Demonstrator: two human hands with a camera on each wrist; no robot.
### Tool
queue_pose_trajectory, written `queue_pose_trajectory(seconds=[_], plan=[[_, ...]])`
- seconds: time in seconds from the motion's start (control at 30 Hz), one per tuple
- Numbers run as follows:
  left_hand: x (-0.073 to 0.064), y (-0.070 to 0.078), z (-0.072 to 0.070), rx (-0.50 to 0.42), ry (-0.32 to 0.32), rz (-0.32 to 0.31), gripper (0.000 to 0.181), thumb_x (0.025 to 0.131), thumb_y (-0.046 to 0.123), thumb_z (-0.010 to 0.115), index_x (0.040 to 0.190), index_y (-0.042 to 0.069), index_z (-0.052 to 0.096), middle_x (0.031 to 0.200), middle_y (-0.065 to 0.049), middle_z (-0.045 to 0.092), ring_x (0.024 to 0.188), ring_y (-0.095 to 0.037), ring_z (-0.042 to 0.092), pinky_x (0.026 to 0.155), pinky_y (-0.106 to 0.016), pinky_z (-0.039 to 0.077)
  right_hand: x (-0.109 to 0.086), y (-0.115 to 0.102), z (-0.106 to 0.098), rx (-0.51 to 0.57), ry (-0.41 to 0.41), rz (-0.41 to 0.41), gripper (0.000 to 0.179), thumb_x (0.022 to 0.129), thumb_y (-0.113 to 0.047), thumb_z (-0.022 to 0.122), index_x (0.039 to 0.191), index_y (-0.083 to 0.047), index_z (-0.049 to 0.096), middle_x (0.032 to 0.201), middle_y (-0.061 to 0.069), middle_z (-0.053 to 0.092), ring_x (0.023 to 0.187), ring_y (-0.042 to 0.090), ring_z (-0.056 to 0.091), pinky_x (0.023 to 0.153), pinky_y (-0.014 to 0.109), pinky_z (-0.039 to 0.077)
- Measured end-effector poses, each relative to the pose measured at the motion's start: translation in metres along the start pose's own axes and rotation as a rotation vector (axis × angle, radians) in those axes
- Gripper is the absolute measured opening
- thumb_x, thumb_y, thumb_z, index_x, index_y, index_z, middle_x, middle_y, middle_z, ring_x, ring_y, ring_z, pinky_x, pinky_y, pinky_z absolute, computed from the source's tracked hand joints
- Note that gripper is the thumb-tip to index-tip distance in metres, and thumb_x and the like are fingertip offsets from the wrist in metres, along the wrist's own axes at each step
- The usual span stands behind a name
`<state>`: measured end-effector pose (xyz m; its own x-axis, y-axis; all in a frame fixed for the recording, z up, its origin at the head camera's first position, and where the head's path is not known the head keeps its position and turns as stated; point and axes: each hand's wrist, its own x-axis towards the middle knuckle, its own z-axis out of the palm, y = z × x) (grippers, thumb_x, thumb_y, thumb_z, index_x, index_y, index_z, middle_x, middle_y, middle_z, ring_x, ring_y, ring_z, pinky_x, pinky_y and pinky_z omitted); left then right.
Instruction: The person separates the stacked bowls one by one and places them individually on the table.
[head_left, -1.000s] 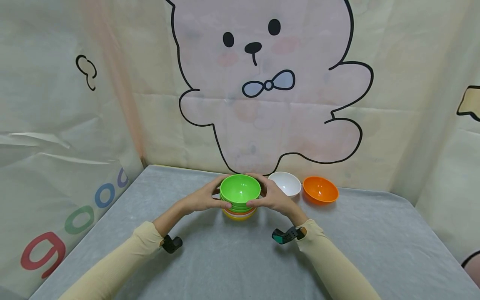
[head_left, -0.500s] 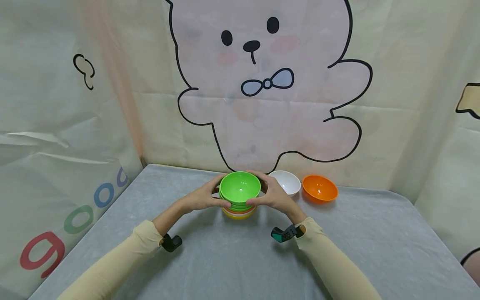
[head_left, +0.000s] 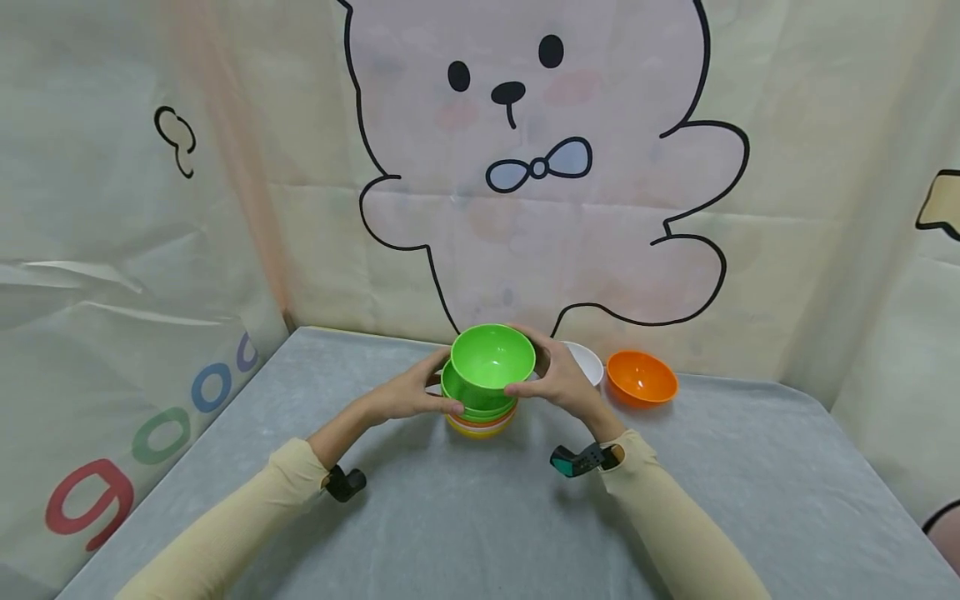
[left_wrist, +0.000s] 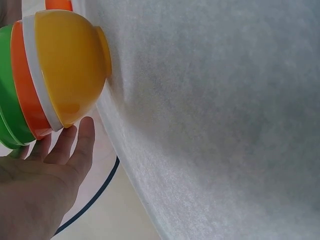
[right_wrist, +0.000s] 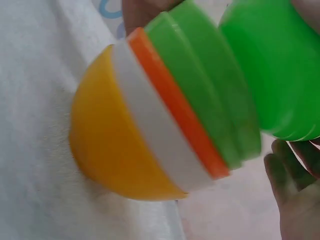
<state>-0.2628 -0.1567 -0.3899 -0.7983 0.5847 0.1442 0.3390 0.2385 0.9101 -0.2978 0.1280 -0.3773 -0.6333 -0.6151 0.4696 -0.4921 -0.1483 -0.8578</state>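
Note:
My right hand (head_left: 561,380) grips a green bowl (head_left: 492,358) by its side, with the thumb near the rim. That bowl hangs above a nested stack of bowls and is clear of it in the right wrist view. In the stack are green bowls (right_wrist: 207,95) on top, then an orange bowl (right_wrist: 175,105), a white bowl (right_wrist: 150,120) and a yellow bowl (right_wrist: 112,135) at the bottom. Around the left side of the stack my left hand (head_left: 408,393) holds on, its thumb at the front. Its fingers (left_wrist: 62,145) touch the bowls' rims in the left wrist view.
To the right of the stack stands a white bowl (head_left: 588,364), partly behind my right hand. An orange bowl (head_left: 641,380) sits beside it. Grey cloth covers the table (head_left: 465,517), whose far edge meets a printed backdrop (head_left: 517,250).
My right hand has lifted the top green bowl off the stack, up and slightly right, uncovering another green bowl beneath. The left hand has stayed at the stack.

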Motion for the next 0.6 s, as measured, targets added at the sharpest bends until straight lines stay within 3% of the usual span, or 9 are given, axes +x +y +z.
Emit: queue_pose_trajectory(seconds=[0.23, 0.6], plan=[[0.002, 0.005, 0.000, 0.018, 0.007, -0.032, 0.088, 0.089, 0.014, 0.081, 0.159, 0.018, 0.028, 0.152, -0.008, 0.038, 0.134, -0.034, 0.046, 0.100, -0.045, 0.049, 0.000, -0.016, -0.014, 0.011, 0.035, -0.023, 0.085, 0.079, -0.001, 0.088, 0.151, 0.001, 0.043, 0.145, 0.019, 0.048, 0.129, 0.035, 0.049, 0.107, 0.040, 0.045], [0.000, 0.003, 0.001, 0.035, -0.005, -0.022, 0.088, 0.091, 0.017, 0.081, 0.159, 0.018, 0.026, 0.152, -0.007, 0.038, 0.137, -0.033, 0.043, 0.105, -0.048, 0.044, -0.014, -0.019, -0.015, 0.044, 0.054, 0.017, 0.086, 0.079, -0.003, 0.088, 0.152, 0.003, 0.041, 0.146, 0.020, 0.047, 0.131, 0.034, 0.048, 0.107, 0.039, 0.044]])
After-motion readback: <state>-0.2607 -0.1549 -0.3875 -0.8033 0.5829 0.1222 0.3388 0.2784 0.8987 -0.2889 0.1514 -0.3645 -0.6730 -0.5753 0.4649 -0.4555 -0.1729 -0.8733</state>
